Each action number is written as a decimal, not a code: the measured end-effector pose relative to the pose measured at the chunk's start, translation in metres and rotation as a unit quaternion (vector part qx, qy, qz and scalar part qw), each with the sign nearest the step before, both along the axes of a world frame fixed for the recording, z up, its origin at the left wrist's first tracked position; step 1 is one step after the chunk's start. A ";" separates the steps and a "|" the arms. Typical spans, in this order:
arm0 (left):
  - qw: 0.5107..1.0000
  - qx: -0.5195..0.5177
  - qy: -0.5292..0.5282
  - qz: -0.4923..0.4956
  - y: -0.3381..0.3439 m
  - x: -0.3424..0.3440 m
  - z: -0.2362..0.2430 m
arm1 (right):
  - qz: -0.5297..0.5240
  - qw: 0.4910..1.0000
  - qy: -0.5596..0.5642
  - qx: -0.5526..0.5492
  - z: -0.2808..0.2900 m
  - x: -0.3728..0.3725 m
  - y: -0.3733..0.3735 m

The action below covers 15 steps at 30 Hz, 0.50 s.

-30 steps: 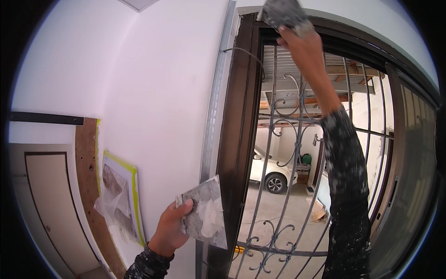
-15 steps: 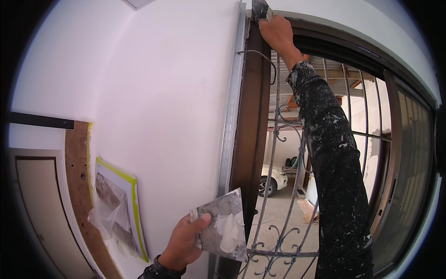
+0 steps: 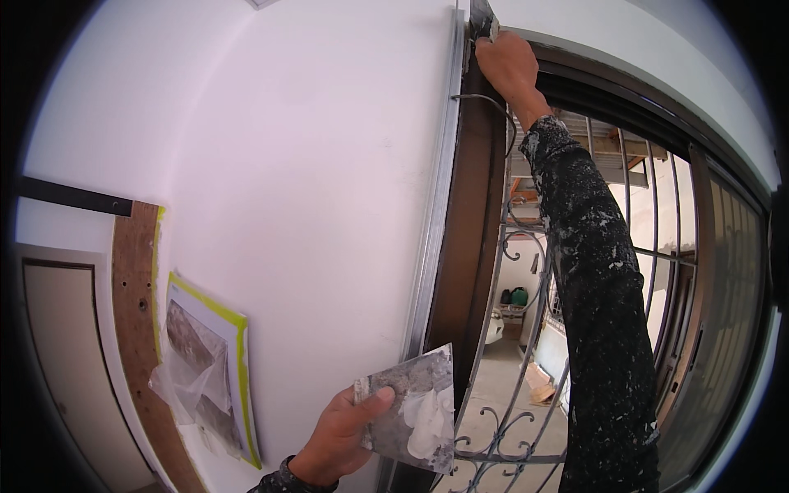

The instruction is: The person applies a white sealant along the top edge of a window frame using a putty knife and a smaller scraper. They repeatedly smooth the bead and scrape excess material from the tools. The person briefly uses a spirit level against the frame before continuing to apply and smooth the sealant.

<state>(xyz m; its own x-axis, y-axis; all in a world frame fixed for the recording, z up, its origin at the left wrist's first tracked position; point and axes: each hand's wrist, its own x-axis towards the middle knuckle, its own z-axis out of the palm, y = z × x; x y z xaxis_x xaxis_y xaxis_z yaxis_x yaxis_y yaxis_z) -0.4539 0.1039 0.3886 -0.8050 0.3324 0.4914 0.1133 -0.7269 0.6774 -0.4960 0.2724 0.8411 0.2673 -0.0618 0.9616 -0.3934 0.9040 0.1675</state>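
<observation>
Holding a gray plate [image 3: 391, 430] of white paste [image 3: 429, 421] in our left grip [image 3: 339, 434], we have it low by the brown door frame [image 3: 467, 263]. Our right grip [image 3: 507, 64] holds a scraper [image 3: 482, 18] near the frame's top.

Head-worn fisheye, near, facing wall [image 3: 304, 189] and doorframe [image 3: 468, 246]

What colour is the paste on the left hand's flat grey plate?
The smeared paste is white, clearest in the head view.
</observation>
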 end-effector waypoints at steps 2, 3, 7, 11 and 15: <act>1.000 0.000 0.002 -0.010 -0.001 0.000 0.000 | -0.007 1.000 -0.002 0.000 -0.002 0.000 -0.003; 1.000 -0.003 0.008 -0.008 -0.002 0.000 0.000 | -0.007 1.000 -0.002 -0.001 -0.003 0.000 -0.004; 1.000 0.000 0.008 -0.015 -0.002 -0.001 0.000 | -0.015 1.000 0.007 -0.005 -0.006 -0.001 -0.011; 1.000 0.001 0.013 -0.026 -0.003 -0.003 -0.001 | -0.040 0.999 0.012 0.032 0.001 -0.003 -0.015; 1.000 -0.001 0.008 -0.025 -0.002 -0.004 -0.001 | -0.058 0.998 0.012 0.036 0.008 -0.001 -0.015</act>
<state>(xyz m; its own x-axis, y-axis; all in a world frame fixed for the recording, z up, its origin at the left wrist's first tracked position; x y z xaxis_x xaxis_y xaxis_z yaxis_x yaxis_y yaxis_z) -0.4576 0.1017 0.3873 -0.7791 0.3740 0.5032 0.0870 -0.7304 0.6775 -0.4969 0.2574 0.8488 0.2764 -0.1625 0.9472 -0.2821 0.9284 0.2416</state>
